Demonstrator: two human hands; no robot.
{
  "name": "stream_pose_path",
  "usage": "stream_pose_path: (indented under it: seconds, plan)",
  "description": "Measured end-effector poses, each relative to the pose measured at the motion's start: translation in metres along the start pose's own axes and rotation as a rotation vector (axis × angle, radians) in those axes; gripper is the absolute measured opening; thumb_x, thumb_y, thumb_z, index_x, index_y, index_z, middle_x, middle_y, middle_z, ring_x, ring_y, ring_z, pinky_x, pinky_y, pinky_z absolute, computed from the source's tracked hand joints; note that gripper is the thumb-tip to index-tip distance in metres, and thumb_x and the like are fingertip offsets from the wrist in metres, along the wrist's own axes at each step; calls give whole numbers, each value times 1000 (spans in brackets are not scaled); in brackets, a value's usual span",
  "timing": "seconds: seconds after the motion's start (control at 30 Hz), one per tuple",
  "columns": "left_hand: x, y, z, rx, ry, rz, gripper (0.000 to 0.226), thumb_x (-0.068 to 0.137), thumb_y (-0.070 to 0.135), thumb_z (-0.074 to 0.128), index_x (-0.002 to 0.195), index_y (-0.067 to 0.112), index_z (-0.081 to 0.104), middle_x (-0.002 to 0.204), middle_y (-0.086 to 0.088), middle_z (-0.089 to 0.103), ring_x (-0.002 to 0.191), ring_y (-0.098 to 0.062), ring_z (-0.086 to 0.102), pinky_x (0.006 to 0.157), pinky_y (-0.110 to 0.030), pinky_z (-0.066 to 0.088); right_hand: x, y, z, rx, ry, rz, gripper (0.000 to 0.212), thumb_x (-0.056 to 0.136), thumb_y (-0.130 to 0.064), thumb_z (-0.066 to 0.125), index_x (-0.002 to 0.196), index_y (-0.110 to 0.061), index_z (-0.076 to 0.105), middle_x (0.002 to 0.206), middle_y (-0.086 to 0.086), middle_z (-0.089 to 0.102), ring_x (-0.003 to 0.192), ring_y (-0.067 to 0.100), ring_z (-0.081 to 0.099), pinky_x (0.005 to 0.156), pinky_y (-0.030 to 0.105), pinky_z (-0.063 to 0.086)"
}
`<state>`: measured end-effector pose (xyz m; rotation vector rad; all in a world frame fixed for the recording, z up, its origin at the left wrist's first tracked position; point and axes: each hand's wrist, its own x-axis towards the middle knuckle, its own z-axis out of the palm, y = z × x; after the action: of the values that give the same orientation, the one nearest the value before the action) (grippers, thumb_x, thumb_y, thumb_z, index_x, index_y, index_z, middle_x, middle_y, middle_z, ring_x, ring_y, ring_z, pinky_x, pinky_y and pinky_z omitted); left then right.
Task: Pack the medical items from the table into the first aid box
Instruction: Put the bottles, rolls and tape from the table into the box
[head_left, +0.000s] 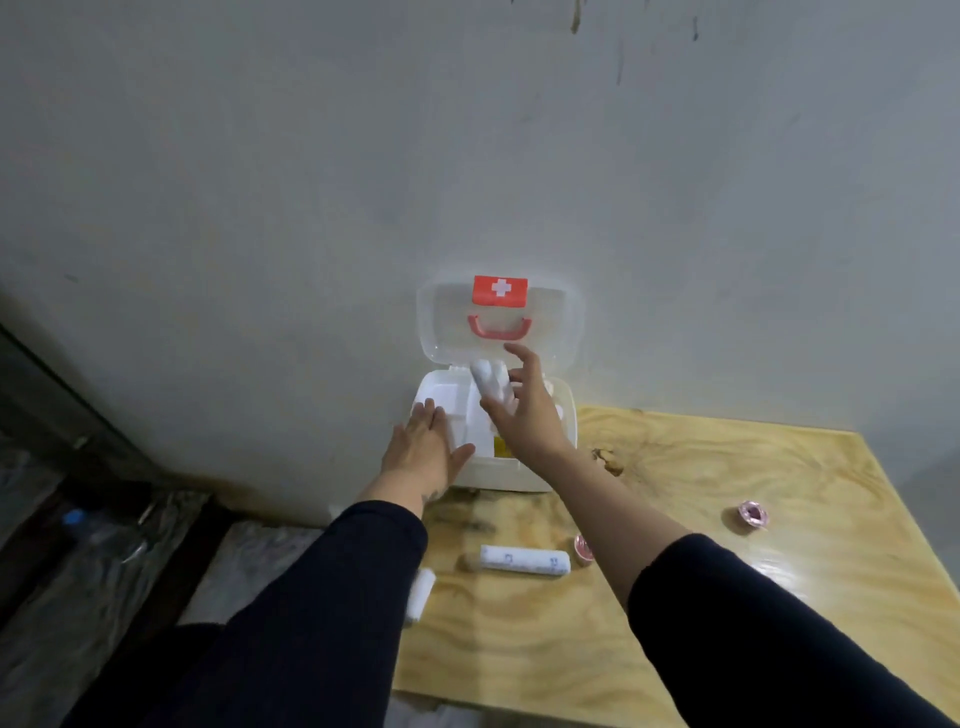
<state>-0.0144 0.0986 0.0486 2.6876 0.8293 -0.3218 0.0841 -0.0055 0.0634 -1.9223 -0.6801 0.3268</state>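
Note:
The white first aid box (488, 475) stands open at the table's far left corner, its clear lid (566, 322) with a red cross and red handle leaning on the wall. My right hand (524, 410) hovers over the box with a white bandage roll (485, 382) between thumb and fingers. Flat on the box's left rim lies my left hand (428, 447), fingers spread. On the table lie another white bandage roll (524, 560), a small pink tape roll (583, 548) beside it, a second pink tape roll (752, 515) at the right, and a white gauze roll (420, 595) at the left edge.
The wooden table (727, 597) ends just left of the box and the gauze roll. A grey wall (467, 156) rises directly behind the box. To the left, lower down, are plastic-covered items and a bottle with a blue cap (75, 518).

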Motion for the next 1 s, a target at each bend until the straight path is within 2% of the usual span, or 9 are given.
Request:
stream_pose_path:
  seconds: [0.1, 0.2, 0.3, 0.4, 0.53, 0.7, 0.83, 1.0]
  plan:
    - [-3, -1, 7, -65, -9, 0, 70, 101, 49, 24, 154, 8, 5, 164, -7, -6, 151, -22, -4, 122, -39, 10, -6, 8, 10, -82, -4, -23, 60, 90, -13, 53, 142, -21, 25, 136, 2, 44, 118, 18, 45, 95, 24, 35]
    - [0, -4, 12, -59, 8, 23, 71, 101, 49, 25, 154, 6, 5, 164, -8, -5, 151, -20, -5, 123, -38, 7, -12, 19, 14, -180, 11, -25, 67, 83, -1, 55, 142, -17, 28, 144, 4, 37, 121, 23, 44, 97, 22, 34]
    - [3, -6, 14, -67, 6, 31, 73, 101, 49, 27, 154, 6, 4, 164, -7, -6, 151, -20, -4, 123, -37, 5, -14, 21, 12, -227, -31, 56, 64, 84, -2, 58, 140, -18, 32, 142, 8, 38, 117, 24, 48, 98, 32, 41]
    - [3, -6, 11, -47, 14, 43, 72, 100, 48, 30, 154, 7, 7, 164, -7, -1, 151, -21, -1, 122, -38, 6, -14, 18, 7, -265, -69, 109, 57, 86, -6, 60, 137, -17, 37, 141, 7, 41, 118, 24, 49, 92, 29, 41]
    - [-2, -6, -5, -4, 90, 113, 61, 101, 44, 37, 149, 9, 27, 159, -5, 25, 147, -23, 22, 117, -37, 23, -19, 7, -2, -329, -61, 77, 53, 85, -6, 59, 134, -18, 42, 136, 8, 47, 115, 25, 52, 86, 27, 41]
    - [-19, -12, -20, -65, 161, 182, 43, 101, 33, 41, 142, 20, 43, 148, 2, 43, 135, -21, 41, 105, -36, 38, -37, -3, -11, -439, -73, -56, 36, 85, -5, 56, 118, -17, 59, 121, 9, 57, 109, 23, 55, 90, 29, 46]
    - [-39, -12, -21, -129, 179, 200, 38, 99, 28, 43, 136, 22, 49, 140, 5, 51, 124, -19, 51, 99, -36, 45, -61, -6, -11, -516, -179, -59, 29, 86, -5, 55, 110, -18, 64, 111, 5, 61, 97, 17, 57, 78, 27, 46]
    - [-63, -15, -1, -215, 145, 132, 34, 99, 26, 41, 130, 23, 55, 134, 6, 55, 115, -18, 56, 93, -34, 48, -89, 13, -6, -640, -378, 29, 28, 86, -7, 54, 107, -20, 67, 123, 5, 61, 112, 24, 57, 91, 32, 47]
